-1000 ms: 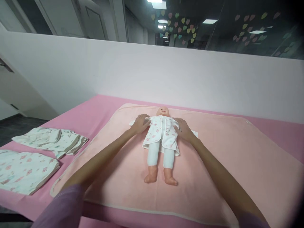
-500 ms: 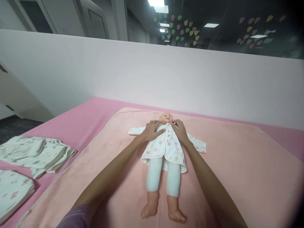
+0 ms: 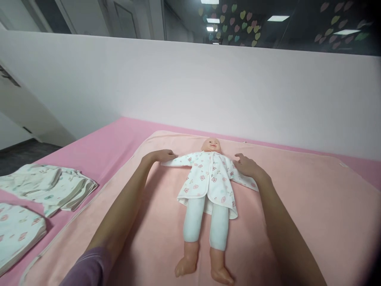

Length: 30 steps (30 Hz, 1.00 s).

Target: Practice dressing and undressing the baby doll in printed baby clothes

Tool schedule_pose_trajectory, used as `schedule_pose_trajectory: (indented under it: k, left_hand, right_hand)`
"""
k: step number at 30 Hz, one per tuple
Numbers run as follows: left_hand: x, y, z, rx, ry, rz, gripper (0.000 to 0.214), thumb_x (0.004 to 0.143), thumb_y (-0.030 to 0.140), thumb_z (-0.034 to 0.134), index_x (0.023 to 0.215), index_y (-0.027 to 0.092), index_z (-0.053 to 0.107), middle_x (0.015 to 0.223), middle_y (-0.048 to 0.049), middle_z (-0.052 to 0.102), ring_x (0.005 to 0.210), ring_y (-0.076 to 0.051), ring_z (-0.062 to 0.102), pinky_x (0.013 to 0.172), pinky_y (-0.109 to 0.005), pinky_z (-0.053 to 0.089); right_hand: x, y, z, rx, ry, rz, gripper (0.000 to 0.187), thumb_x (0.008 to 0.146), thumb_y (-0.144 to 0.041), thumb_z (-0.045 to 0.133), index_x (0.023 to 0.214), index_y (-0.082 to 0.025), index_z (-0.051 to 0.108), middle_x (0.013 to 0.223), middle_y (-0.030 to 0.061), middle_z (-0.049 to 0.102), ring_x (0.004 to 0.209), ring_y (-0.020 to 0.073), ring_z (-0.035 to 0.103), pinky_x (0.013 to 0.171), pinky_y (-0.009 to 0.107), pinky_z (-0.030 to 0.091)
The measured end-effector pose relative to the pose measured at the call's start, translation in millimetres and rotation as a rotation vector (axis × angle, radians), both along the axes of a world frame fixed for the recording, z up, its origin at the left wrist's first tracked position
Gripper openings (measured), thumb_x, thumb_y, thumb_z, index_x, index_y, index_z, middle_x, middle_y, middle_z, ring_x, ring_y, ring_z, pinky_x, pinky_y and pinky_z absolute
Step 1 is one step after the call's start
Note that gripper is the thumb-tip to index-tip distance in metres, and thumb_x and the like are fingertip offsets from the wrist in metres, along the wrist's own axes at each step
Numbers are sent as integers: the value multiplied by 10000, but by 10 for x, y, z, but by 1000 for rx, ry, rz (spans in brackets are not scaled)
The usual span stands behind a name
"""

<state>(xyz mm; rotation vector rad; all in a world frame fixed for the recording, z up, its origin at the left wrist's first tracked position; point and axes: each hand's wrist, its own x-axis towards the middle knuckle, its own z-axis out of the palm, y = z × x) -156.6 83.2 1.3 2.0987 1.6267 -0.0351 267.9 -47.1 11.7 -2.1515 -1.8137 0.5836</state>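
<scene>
A baby doll (image 3: 212, 145) lies on its back, legs towards me, wearing a white printed jacket (image 3: 205, 178) with its front edges meeting down the middle. White cloth covers the doll's legs (image 3: 193, 222), leaving its feet bare. At the end of the sleeve on the left, my left hand (image 3: 162, 155) has its fingers closed together on the cuff's upper edge. Over the sleeve on the right, my right hand (image 3: 247, 165) touches the fabric near the doll's arm, its fingers apart. Part of that sleeve is hidden behind the hand.
A peach blanket (image 3: 297, 198) lies under the doll on a pink padded surface (image 3: 110, 139). Folded printed cloths (image 3: 59, 186) and another folded printed garment (image 3: 20, 234) lie at the left. A white wall (image 3: 208, 87) rises behind, with a dark window above it.
Both hands have left the jacket's collar and chest and moved outward, one to each sleeve. The doll's chest and neckline are now uncovered. The view has tilted slightly down.
</scene>
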Motion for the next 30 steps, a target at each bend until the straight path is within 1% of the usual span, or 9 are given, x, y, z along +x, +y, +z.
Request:
schedule_pose_trajectory:
  k: [3, 6, 9, 12, 14, 19, 24, 27, 30]
  left_hand:
    - [-42, -6, 28, -10, 3, -13, 572, 863, 723, 512, 1034, 231, 747, 1230, -109, 755, 1067, -323, 699, 873, -376, 526]
    - [-110, -57, 66, 105, -4, 59, 430, 896, 610, 527, 954, 226, 713, 1108, -109, 767, 994, -302, 707, 838, -365, 520]
    - [-183, -114, 104, 213, 7, 173, 377, 943, 531, 493, 998, 212, 687, 1074, -137, 757, 1014, -332, 703, 883, -419, 518]
    - [-80, -163, 148, 336, 10, 228, 362, 970, 477, 490, 1096, 194, 676, 1217, -176, 724, 1233, -394, 615, 1023, -516, 472]
    - [129, -216, 167, 400, -55, 162, 407, 1008, 492, 446, 1175, 194, 667, 1330, -163, 686, 1312, -365, 567, 1089, -504, 447]
    - [792, -502, 74, 311, -461, -329, 565, 1050, 620, 345, 1361, 238, 622, 1386, -97, 666, 1206, -268, 636, 1040, -380, 497]
    - [1102, -712, -27, 400, -392, -336, 564, 1075, 577, 285, 1501, 301, 531, 1422, -71, 645, 1259, -310, 599, 1128, -508, 411]
    - [1165, -835, 65, 475, -427, -398, 515, 1083, 491, 306, 1518, 317, 522, 1529, -50, 572, 1388, -294, 496, 1202, -504, 345]
    - [1080, -1124, 216, 596, -466, -427, 502, 1079, 444, 353, 1529, 294, 514, 1578, -68, 515, 1468, -291, 400, 1238, -489, 301]
  right_hand:
    - [207, 30, -72, -57, 52, 52, 394, 1036, -507, 423, 1150, -232, 681, 1249, 129, 730, 1069, 306, 668, 903, 407, 504]
    - [266, 16, -115, -55, 85, 101, 426, 1054, -515, 368, 953, -240, 676, 1130, 65, 765, 975, 250, 667, 854, 356, 515]
    - [264, 11, -115, -27, 85, 104, 413, 1052, -501, 375, 945, -226, 665, 1084, 72, 764, 919, 242, 656, 822, 354, 511]
    - [202, 26, -62, 43, 89, 112, 353, 1046, -454, 426, 1105, -208, 672, 1200, 112, 733, 1015, 248, 656, 876, 352, 500]
    - [96, 24, -12, 115, 109, 150, 366, 1054, -442, 440, 1219, -201, 660, 1304, 132, 690, 1131, 250, 637, 960, 351, 482]
    - [-334, -49, 30, 319, 166, 349, 438, 1079, -486, 418, 1400, -268, 621, 1408, 110, 628, 1311, 286, 551, 1111, 452, 434]
    - [-656, -56, -37, 425, 44, 368, 465, 1107, -412, 313, 1422, -256, 619, 1398, 120, 624, 1242, 304, 559, 1114, 510, 425]
    - [-774, -114, -9, 473, -1, 301, 463, 1100, -382, 312, 1436, -244, 600, 1414, 142, 605, 1293, 327, 526, 1108, 543, 420]
    - [-778, -417, 68, 577, -30, 268, 438, 1065, -379, 413, 1456, -240, 555, 1493, 156, 538, 1410, 351, 442, 1146, 568, 385]
